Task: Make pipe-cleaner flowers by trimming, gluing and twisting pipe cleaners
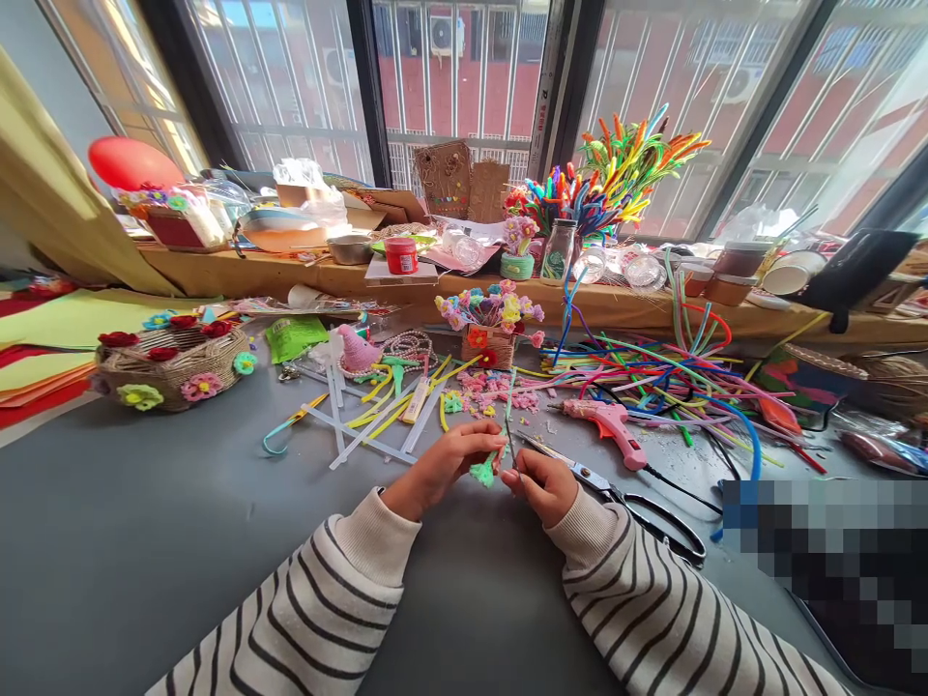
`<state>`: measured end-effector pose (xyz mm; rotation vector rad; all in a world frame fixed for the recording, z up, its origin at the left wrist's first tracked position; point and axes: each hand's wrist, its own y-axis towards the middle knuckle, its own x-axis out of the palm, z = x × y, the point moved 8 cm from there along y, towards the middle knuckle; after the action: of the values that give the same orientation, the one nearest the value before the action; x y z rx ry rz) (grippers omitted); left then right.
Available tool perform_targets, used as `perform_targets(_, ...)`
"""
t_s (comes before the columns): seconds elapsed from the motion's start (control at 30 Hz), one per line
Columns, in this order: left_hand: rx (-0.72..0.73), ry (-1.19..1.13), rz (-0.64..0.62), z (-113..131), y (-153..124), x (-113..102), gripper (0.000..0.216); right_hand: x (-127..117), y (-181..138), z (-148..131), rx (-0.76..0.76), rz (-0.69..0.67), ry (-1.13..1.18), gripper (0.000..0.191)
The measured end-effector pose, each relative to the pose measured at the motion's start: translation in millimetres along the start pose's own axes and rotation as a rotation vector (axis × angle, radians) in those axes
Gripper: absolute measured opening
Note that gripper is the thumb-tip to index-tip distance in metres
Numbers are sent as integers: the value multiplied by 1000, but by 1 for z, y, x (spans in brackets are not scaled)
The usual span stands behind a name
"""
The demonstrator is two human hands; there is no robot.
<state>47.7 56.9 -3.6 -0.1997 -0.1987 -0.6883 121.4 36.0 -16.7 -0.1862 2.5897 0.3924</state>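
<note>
My left hand (444, 467) pinches a small green pipe-cleaner piece (482, 472) low over the grey table (145, 541). My right hand (542, 483) is closed on a thin green stem (508, 425) that rises from that piece. The two hands nearly touch. Both sleeves are cream with dark stripes. Black-handled scissors (616, 493) lie just right of my right hand, and a pink glue gun (613, 428) lies behind them.
Glue sticks (377, 425) and yellow strips lie ahead of my hands. A woven basket with felt flowers (170, 367) sits at left, a small flower pot (489, 329) in the middle, loose pipe cleaners (674, 377) at right. A cluttered wooden sill (290, 275) runs along the window.
</note>
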Motion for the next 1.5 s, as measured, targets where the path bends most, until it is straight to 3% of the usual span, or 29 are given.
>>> perform_targets(0.43,46,34,57,1,2,-8,13,-3,2,3,-23,52,-42,36)
perform_targets(0.67,7,23,39,-2,0,-4,12,1,1,-4,-45,-29,43,40)
perform_targets(0.97,10,38,69,0,1,-7,15,-6,3,-3,-43,81,-58,40)
perform_targets(1.17,-20,48,13,-2,0,-1,13,0,2,-3,-47,-17,29,42)
perform_targets(1.4,-1,34,38,1,-1,-2,12,-8,2,-2,-58,106,-46,40)
perform_targets(1.5,5,44,47,2,0,-3,13,-5,2,-2,-58,50,-17,40)
